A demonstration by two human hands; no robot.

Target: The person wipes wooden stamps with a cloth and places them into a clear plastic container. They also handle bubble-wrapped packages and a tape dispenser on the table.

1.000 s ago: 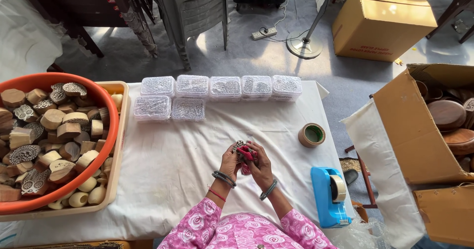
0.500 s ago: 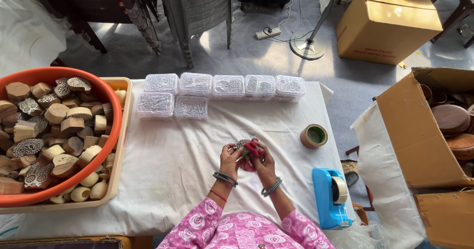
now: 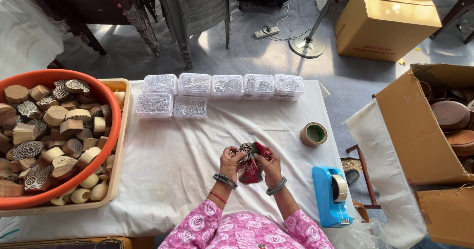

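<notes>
carved wooden block (image 3: 246, 149) | we pinch it in left hand (image 3: 230, 161) | right hand (image 3: 267, 164) presses red cloth (image 3: 252, 169) against its carved face

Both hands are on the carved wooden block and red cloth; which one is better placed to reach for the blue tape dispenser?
Right hand: the blue tape dispenser sits just off its side, while the left hand would have to cross over.

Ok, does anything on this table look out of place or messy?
Nothing much. The clear boxes sit in tidy rows, though the front row has only two. The tape roll and blue dispenser stand upright, and both hands hold a carved block with a red cloth.
</notes>
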